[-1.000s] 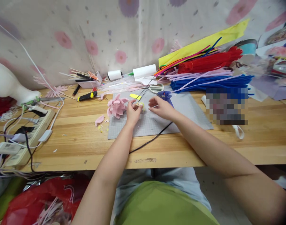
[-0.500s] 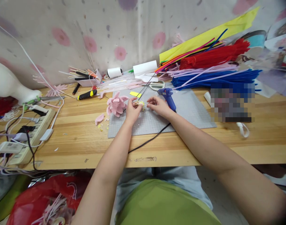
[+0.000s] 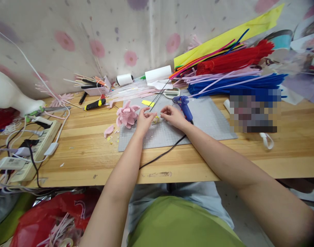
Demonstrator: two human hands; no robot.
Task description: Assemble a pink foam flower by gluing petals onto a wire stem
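Observation:
My left hand (image 3: 144, 120) is over the grey cutting mat (image 3: 205, 118), thumb and forefinger curled towards each other; what lies between them is too small to make out. Just beside its thumb is a small yellow bunch of flower stamens (image 3: 156, 119), partly covered; whether it is held or rests on the mat is unclear. Thin black wires (image 3: 158, 99) run from near the left fingertips towards the back. Facing it, my right hand (image 3: 172, 116) has its fingertips pinched together, and their contents cannot be made out. A fuzzy pink flower (image 3: 126, 115) sits left of my left hand.
Right behind my right hand lies a blue glue gun (image 3: 184, 107), its black cord (image 3: 163, 155) crossing the mat. Scissors (image 3: 172, 93), a utility knife (image 3: 94, 104) and blue pipe cleaners (image 3: 236, 85) are farther back. A power strip (image 3: 41, 151) stands at left.
The yellow stamens, spread at my left fingertips before, now show lower, beside the thumb. My left hand has shifted slightly left; the right stays almost in place. The view has moved a little.

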